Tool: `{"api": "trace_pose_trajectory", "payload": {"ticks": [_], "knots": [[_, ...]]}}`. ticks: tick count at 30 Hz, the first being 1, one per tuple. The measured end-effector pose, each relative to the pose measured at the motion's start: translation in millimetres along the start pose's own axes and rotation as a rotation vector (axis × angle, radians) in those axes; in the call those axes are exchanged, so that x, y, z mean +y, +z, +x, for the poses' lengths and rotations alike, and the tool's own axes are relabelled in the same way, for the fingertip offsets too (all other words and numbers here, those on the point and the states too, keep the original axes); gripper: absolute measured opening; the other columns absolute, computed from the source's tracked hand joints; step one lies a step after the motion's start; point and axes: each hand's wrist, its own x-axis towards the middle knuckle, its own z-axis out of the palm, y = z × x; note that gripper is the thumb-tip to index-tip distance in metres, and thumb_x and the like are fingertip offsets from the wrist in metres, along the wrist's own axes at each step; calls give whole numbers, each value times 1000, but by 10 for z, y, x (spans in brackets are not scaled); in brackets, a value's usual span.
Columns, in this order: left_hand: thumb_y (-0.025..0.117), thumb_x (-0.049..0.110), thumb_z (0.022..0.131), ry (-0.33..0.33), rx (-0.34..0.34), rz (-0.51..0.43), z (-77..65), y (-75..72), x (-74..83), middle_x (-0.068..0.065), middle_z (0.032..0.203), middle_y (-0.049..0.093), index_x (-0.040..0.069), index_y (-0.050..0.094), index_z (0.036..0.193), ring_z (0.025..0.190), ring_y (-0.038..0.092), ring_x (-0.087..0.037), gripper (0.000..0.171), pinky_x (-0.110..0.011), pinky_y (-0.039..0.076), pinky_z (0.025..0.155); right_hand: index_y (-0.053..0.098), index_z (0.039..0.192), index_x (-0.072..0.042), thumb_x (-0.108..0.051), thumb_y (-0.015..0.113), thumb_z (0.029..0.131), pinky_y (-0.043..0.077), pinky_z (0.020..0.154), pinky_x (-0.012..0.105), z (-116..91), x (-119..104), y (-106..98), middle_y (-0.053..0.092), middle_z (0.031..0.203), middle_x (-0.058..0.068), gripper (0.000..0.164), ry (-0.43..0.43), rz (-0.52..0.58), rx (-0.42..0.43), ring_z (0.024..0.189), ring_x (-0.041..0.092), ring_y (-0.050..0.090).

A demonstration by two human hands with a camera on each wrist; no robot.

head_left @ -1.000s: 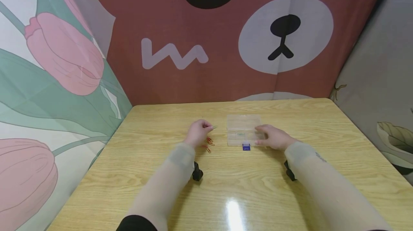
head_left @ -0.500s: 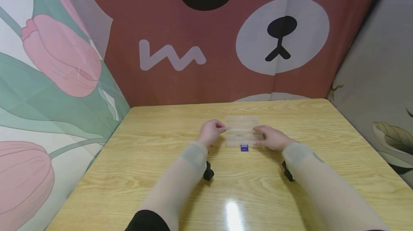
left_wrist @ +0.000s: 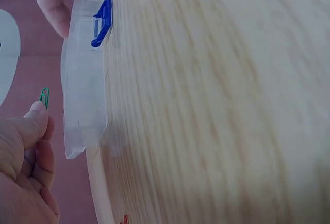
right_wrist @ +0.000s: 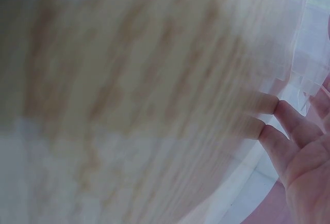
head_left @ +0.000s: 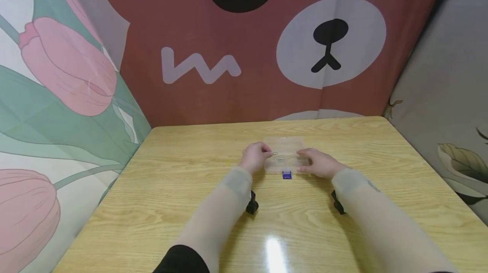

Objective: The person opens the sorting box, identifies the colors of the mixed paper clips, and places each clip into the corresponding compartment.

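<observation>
Between thumb and fingertips my left hand (head_left: 256, 157) pinches a green paper clip (left_wrist: 45, 98), its loop sticking out over the left part of a clear plastic box (head_left: 270, 167). The box stands with its lid (head_left: 286, 142) laid back and a blue latch (head_left: 286, 175) at the front. A thin green piece (head_left: 280, 159) shows inside it. At the box's right end, my right hand (head_left: 320, 163) holds it with thumb in front and fingers farther back. Two lower fingers (right_wrist: 289, 123) of that hand reach down to the table.
A red paper clip (left_wrist: 125, 219) lies on the wooden table (head_left: 297, 222), left of the box; my left hand and forearm cover that spot in the head view. Behind the table's far edge hangs a printed cloth (head_left: 228, 99).
My left hand has moved right with the green paper clip, from beside the red clips to over the box's left side. The right hand keeps its place at the box.
</observation>
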Motion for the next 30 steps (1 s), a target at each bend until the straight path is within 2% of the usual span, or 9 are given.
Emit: {"api": "trace_pose_trajectory", "payload": {"ticks": [3, 6, 11, 15, 21, 30], "knots": [[69, 23, 91, 13, 3, 20, 17, 26, 20, 7, 80, 63, 17, 67, 82, 79, 56, -14, 10, -41, 36, 96, 38, 145, -1, -37, 65, 92, 26, 105, 60, 0, -4, -6, 32, 148, 27, 70, -1, 4, 3, 133, 47, 32], [69, 23, 90, 31, 6, 51, 31, 48, 44, 8, 77, 63, 17, 68, 82, 78, 56, -14, 11, -45, 29, 102, 38, 145, -1, -39, 64, 92, 26, 105, 60, 3, -1, -5, 32, 148, 27, 71, 0, 2, 3, 133, 47, 32], [69, 24, 91, 65, 2, 123, 43, 82, 71, 9, 73, 63, 17, 68, 81, 73, 57, -13, 12, -43, 30, 96, 38, 145, -1, -39, 64, 92, 25, 106, 59, 17, 8, 7, 33, 148, 26, 71, 1, -9, 1, 134, 46, 31], [68, 25, 92, 67, -5, 152, 56, 107, 70, 11, 72, 62, 18, 67, 79, 70, 55, -12, 14, -40, 29, 89, 38, 146, -2, -39, 65, 91, 24, 107, 59, 19, 13, 8, 33, 149, 25, 72, 12, 2, 2, 135, 45, 31], [68, 26, 91, 69, -16, 163, 66, 135, 56, 12, 71, 61, 21, 65, 77, 69, 55, -11, 16, -39, 28, 89, 39, 145, -1, -39, 66, 91, 24, 107, 58, 33, 22, 11, 34, 148, 25, 71, 2, -7, 6, 135, 45, 31], [70, 26, 90, 108, -27, 152, 71, 170, 16, 13, 73, 61, 22, 66, 77, 70, 55, -11, 14, -41, 28, 89, 39, 145, -1, -40, 65, 91, 25, 107, 58, 32, 33, 13, 35, 147, 26, 71, 0, -22, 8, 134, 45, 31]]}}
